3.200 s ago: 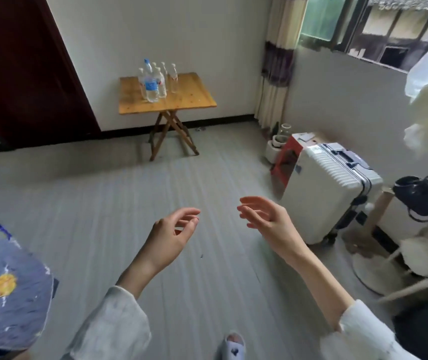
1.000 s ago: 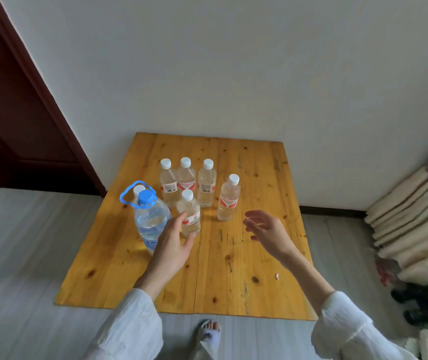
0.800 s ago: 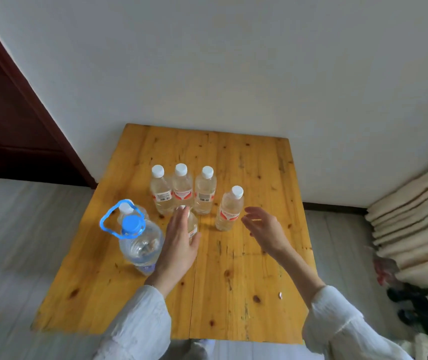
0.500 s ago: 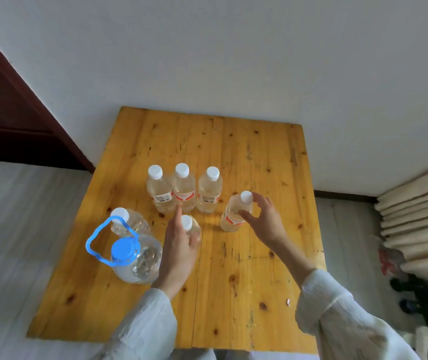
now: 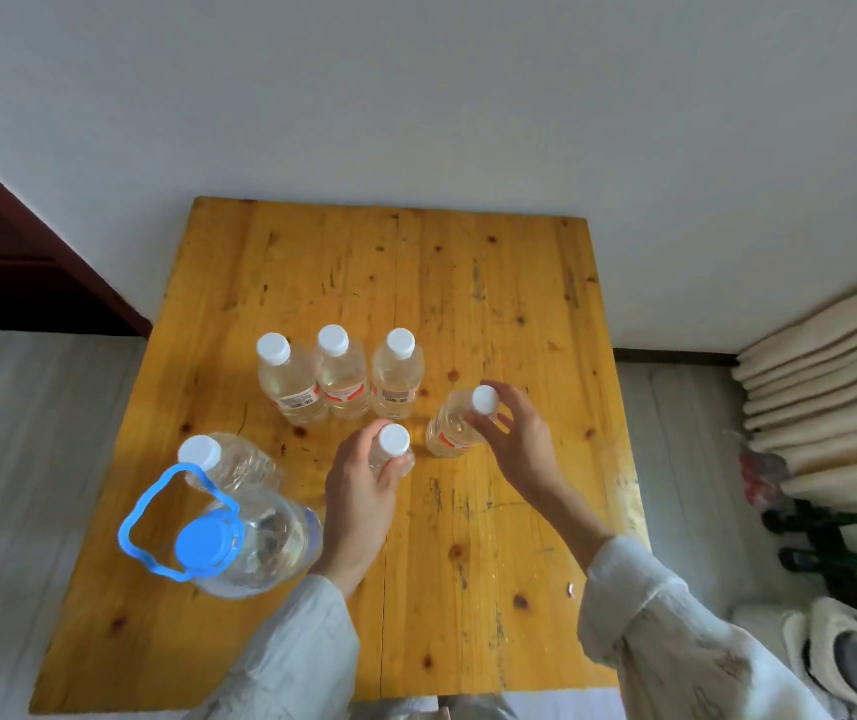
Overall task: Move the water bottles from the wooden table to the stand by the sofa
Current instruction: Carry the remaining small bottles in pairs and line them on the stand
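Several clear water bottles stand on the wooden table [image 5: 494, 283]. A row of three small white-capped bottles [image 5: 343, 376] is at the centre. My left hand [image 5: 359, 491] wraps around a small bottle [image 5: 394, 440] in front of that row. My right hand [image 5: 520, 439] grips the neck of another small bottle [image 5: 450, 426], which leans to the right. At the left stand a large jug with a blue cap and handle [image 5: 239, 543] and a mid-size bottle [image 5: 229, 459] behind it. The stand and sofa are out of view.
A white wall runs behind the table. A dark red door frame [image 5: 26, 252] is at the left. Folded beige curtain [image 5: 831, 366] hangs at the right, with dark green bottles [image 5: 826, 537] and slippers [image 5: 842, 657] on the floor below it.
I walked from across the room up to the table. Both hands reached in and closed on two front small bottles; the right one now tilts.
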Demonstrator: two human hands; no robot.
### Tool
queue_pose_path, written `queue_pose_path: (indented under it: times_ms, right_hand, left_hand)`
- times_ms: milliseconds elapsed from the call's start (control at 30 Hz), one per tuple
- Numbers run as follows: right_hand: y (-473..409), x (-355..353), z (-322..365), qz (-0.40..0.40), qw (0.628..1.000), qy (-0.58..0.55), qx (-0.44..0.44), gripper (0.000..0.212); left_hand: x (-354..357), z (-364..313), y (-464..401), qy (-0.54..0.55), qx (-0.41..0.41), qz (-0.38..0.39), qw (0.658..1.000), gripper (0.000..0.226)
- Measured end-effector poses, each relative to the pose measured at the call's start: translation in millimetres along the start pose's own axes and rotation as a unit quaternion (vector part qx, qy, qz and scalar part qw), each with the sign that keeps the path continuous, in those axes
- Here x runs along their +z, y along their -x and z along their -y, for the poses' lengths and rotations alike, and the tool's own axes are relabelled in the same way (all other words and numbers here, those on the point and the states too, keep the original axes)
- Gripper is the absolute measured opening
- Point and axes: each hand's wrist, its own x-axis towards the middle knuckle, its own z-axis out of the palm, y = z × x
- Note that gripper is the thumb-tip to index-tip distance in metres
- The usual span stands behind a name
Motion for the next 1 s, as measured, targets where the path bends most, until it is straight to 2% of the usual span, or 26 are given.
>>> queue_pose_path:
  times_ms: [167, 333, 500, 700, 767, 867, 1000]
  right_hand:
    - [25, -19, -14, -0.039, 0.998, -0.041, 0.031, 0.040]
    - [66, -63, -24, -0.099, 0.992, -0.060, 0.053, 0.042]
    - [132, -113, -32, -0.208, 0.974, -0.066, 0.057, 0.035]
    - [271, -173, -43, -0.394, 0.911, -0.092, 0.082, 0.022]
    - [312, -182, -41, -0.430, 0.894, -0.092, 0.089, 0.021]
    - [406, -189, -43, -0.510, 0.851, -0.077, 0.096, 0.017]
    - [538, -182, -44, -0.594, 0.792, -0.049, 0.128, 0.014]
  left_hand:
    - [-3, -4, 1, 0.005, 0.033, 0.016, 0.999, 0.037]
    - [18, -42, 10, 0.036, 0.106, 0.126, 0.986, 0.037]
    - [48, -82, 40, 0.060, 0.168, 0.213, 0.961, 0.037]
    - [86, -138, 136, 0.078, 0.263, 0.355, 0.894, 0.033]
    - [90, -147, 166, 0.095, 0.277, 0.388, 0.874, 0.035]
    - [93, -162, 240, 0.117, 0.297, 0.468, 0.824, 0.039]
    - [91, -166, 352, 0.146, 0.279, 0.585, 0.747, 0.037]
